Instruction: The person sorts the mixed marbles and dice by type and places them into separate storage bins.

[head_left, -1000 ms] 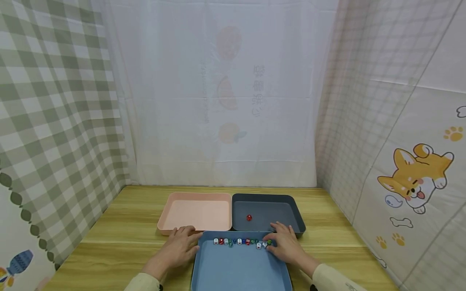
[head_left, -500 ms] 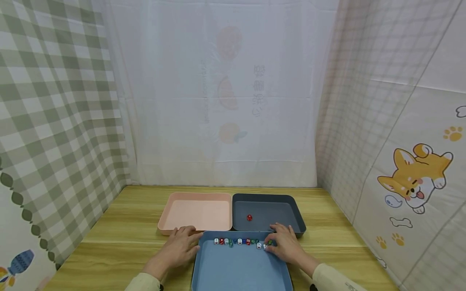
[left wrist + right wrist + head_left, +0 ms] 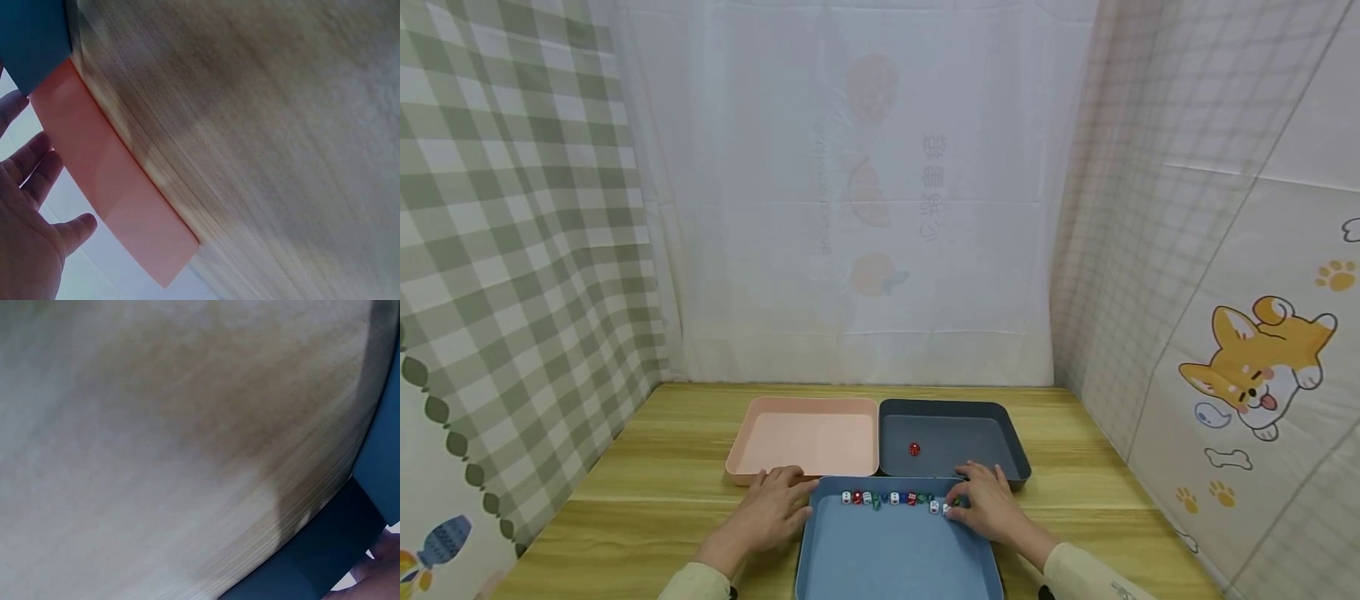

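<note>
A blue tray (image 3: 898, 550) stands in front of me, with a row of several small dice (image 3: 895, 498) in white, red, green and blue along its far side. My right hand (image 3: 988, 504) reaches over the tray's right rim. Its thumb and index finger close at a white die (image 3: 947, 508) at the right end of the row. A green die behind those fingers is mostly hidden. At the tray's upper left corner rests my left hand (image 3: 771, 510), its fingers extended and loosely spread at the rim, holding nothing.
Behind the blue tray stand a pink tray (image 3: 808, 433) on the left and a dark grey tray (image 3: 951, 425) on the right. One red die (image 3: 914, 449) lies in the dark tray. Cloth curtains hang around the wooden table (image 3: 647, 492).
The right index finger has come down closer to the thumb at the white die, which has shifted slightly toward me. My left hand and the trays stay where they were.
</note>
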Motion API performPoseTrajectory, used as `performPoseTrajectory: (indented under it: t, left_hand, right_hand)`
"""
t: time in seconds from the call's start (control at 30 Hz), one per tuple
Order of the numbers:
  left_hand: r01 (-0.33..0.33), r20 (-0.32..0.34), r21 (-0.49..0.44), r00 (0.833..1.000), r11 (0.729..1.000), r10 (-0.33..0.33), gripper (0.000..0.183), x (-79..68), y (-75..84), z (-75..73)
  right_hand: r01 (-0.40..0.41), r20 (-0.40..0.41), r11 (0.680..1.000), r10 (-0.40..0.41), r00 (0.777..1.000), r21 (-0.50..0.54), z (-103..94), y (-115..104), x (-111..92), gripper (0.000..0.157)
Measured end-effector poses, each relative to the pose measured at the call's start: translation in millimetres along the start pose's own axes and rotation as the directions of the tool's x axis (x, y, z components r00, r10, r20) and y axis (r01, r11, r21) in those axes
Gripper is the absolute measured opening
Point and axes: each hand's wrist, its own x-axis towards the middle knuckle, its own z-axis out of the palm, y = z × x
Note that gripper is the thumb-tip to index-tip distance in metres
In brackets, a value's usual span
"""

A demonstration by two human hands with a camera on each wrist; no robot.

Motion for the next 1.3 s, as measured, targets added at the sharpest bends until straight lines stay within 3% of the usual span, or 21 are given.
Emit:
performPoseTrajectory:
  t: [0.37,0.73,1.0,1.3]
  left_hand:
    - [-0.013,-0.021,0.019,1.000,1.000,0.013,0.042,1.6,-3.2,4.5]
    - [0.001,-0.006,0.003,1.000,1.000,-0.001,0.042,1.2,-2.3,3.3]
    - [0.008,0.005,-0.008,1.000,1.000,-0.008,0.042,2.4,-1.7,2.3]
    - [-0.042,-0.028,-0.006,0.999,0.999,0.042,0.041,2.0,-2.9,1.7]
  right_hand:
    - [0.006,0.000,1.000,-0.007,1.000,0.012,-1.2,0,0,0.009]
    - [0.049,-0.062,0.998,-0.046,0.997,0.043,-9.2,-1,7,0.008]
    - [0.035,-0.077,0.998,-0.031,0.997,0.055,-14.6,-5,11,0.008]
    - [-0.002,-0.073,0.997,0.007,0.997,0.073,-18.2,-6,17,0.008]
